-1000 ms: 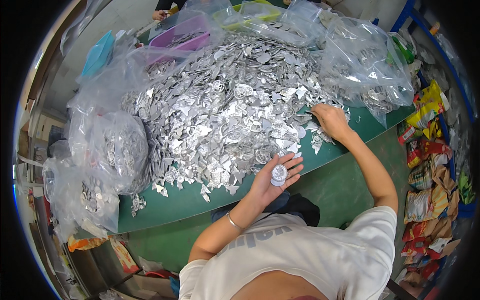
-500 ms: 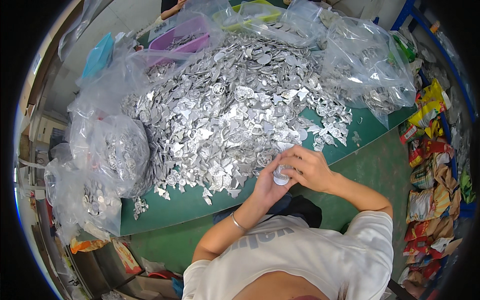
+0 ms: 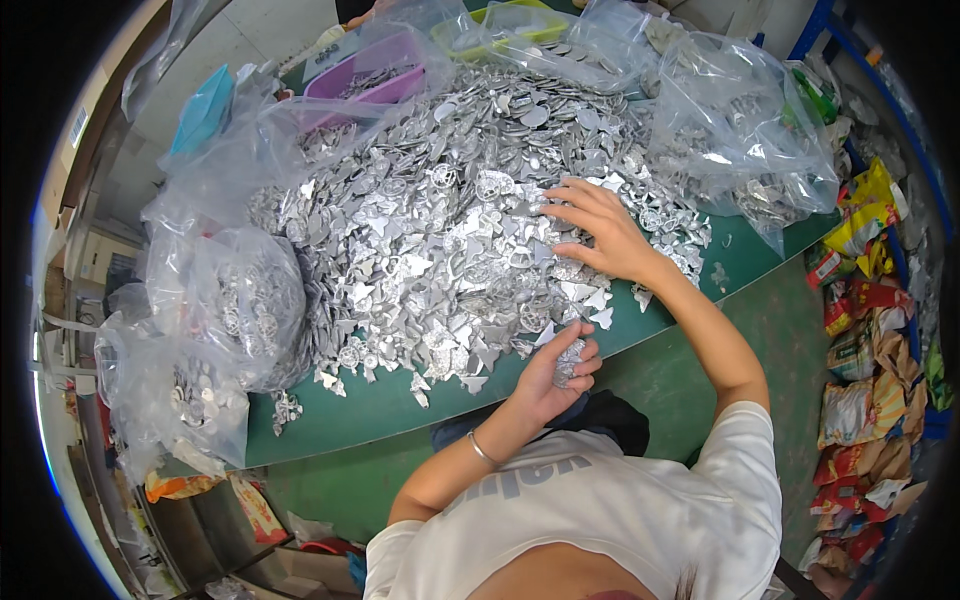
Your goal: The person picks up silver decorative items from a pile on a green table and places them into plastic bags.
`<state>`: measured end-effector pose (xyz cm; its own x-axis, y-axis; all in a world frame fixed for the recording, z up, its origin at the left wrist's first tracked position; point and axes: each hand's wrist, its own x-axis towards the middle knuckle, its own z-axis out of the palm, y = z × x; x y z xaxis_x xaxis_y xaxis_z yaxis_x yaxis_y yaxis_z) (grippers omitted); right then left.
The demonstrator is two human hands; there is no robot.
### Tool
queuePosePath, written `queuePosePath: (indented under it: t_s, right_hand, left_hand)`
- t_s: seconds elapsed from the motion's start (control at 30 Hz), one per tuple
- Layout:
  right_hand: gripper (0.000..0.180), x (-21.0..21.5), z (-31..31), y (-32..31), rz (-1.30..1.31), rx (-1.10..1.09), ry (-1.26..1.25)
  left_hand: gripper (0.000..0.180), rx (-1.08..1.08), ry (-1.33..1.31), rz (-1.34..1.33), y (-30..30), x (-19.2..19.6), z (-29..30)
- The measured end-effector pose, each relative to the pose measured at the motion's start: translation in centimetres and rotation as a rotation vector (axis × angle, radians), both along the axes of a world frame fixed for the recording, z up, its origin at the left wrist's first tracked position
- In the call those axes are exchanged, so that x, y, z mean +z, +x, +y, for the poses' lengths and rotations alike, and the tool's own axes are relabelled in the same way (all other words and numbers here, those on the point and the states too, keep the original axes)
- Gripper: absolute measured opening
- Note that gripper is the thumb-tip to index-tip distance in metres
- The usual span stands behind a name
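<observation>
Green table (image 3: 400,415), left hand (image 3: 555,375) cupping upright stack of metal pieces (image 3: 570,362)

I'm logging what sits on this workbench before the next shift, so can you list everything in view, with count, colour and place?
metal pieces: one big heap, too many to count, silver, middle of the table
table: one, green top, under the heap
clear bags: several, see-through, holding more silver pieces, left edge and far right
purple tub: one, far side, under plastic
green tray: one, yellow-green, far edge
blue bag: one, far left
snack wrappers: many, red, yellow and green, on the floor at right
bracelet: one, silver, left wrist
left hand: cupped around a small stack of silver pieces, at the near table edge
right hand: fingers spread, resting on the heap
</observation>
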<state>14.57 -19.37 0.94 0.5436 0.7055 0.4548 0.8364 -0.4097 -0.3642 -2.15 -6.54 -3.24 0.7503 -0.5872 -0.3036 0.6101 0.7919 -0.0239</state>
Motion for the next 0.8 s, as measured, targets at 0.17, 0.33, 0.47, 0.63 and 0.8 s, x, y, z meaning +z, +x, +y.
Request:
queuePosePath:
  t_s: [0.17,0.33,0.47,0.63,0.8]
  right_hand:
    - [0.051,-2.1,-0.2,0.5,-0.113,-0.001,-0.209]
    - [0.033,-2.7,-2.3,0.2,-0.190,-0.075,-0.203]
    - [0.017,-2.8,-3.0,0.5,-0.310,-0.259,-0.211]
    - [0.020,-2.5,-2.8,0.4,-0.211,-0.250,-0.038]
    - [0.025,-2.6,0.1,1.8,-0.192,-0.198,0.028]
  left_hand:
    - [0.021,0.050,0.137,0.076,0.0,1.7,0.5]
    - [0.023,0.033,0.090,0.113,0.0,1.0,1.0]
    - [0.020,-0.001,0.133,0.077,0.0,1.4,0.8]
    - [0.019,-0.037,0.105,-0.011,-0.1,-0.2,0.7]
    - [0.019,-0.049,0.111,-0.063,0.1,-0.6,0.5]
